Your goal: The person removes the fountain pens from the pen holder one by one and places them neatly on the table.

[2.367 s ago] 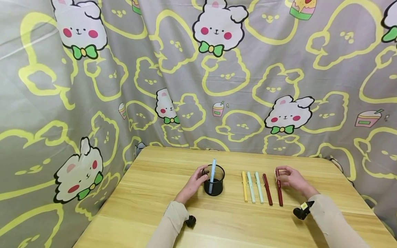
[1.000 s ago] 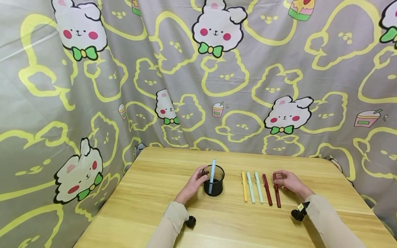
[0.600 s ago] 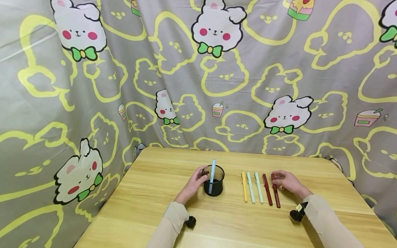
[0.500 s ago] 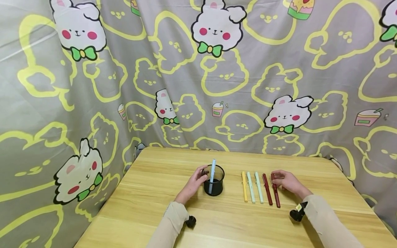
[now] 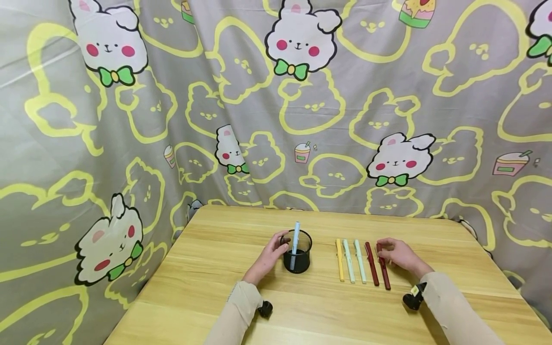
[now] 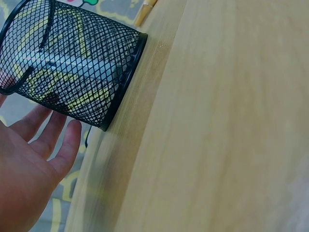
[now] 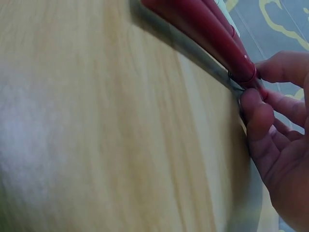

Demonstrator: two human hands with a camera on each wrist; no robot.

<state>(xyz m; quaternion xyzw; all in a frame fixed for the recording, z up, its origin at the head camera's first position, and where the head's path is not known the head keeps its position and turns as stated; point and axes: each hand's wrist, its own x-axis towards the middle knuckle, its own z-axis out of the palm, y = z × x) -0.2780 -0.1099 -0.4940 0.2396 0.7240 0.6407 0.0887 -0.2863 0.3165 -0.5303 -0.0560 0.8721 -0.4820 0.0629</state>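
A black mesh pen holder point(image 5: 297, 263) stands on the table with one light blue pen point(image 5: 296, 238) leaning upright inside. My left hand point(image 5: 268, 256) holds the holder from its left side; in the left wrist view several fingertips point(image 6: 72, 133) rest along the mesh. To the right, my right hand point(image 5: 403, 254) pinches the upper end of a dark red pen point(image 5: 385, 278) between thumb and fingers. That pen lies low over the wood, beside a second dark red pen point(image 5: 372, 264). Two mint green pens point(image 5: 348, 262) and a yellow pen point(image 5: 339, 261) continue the row leftward.
The wooden table point(image 5: 207, 287) reaches back to a grey curtain point(image 5: 258, 110) printed with rabbits and yellow outlines. A small black wrist camera point(image 5: 265, 308) sits at the left sleeve, another wrist camera point(image 5: 412, 301) at the right one.
My right hand has shifted the dark red pen a little left, closer to the other dark red pen, then nearly stopped. The left hand, pen holder and remaining pens stay put.
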